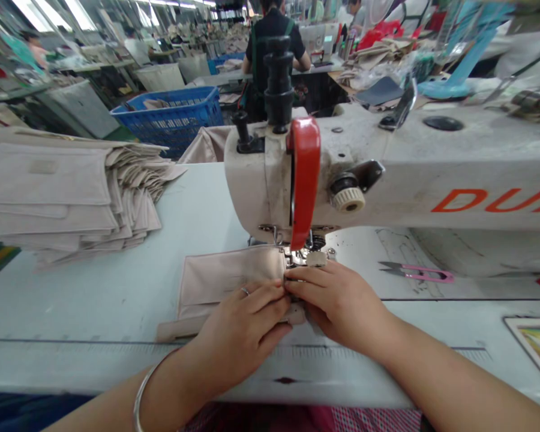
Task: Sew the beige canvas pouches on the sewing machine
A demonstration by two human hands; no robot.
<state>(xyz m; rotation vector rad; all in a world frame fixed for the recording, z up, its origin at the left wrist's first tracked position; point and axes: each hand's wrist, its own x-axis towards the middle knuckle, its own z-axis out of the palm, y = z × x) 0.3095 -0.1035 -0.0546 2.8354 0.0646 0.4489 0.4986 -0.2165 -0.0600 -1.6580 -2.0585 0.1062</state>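
Observation:
A beige fabric piece (pixel 231 270) with stitched edges lies on the sewing machine bed, its right edge at the presser foot (pixel 297 258). My left hand (pixel 247 324), with a ring and a bracelet, rests on the piece, its fingers close together at that edge and its thumb lower down. Opposite it, the fingers of my right hand (pixel 342 300) are closed on the same edge just in front of the foot; their tips are partly hidden. The lower strip of the fabric sticks out left beneath my left wrist. Above stands the white sewing machine head (pixel 270 180) with a red lever guard (pixel 306 174).
A pile of beige fabric pieces (pixel 72 198) lies on the left of the table. Pink-handled thread snips (pixel 418 273) lie right of the needle area. Behind the table are a blue plastic basket (pixel 175 114) and a seated person (pixel 274 54).

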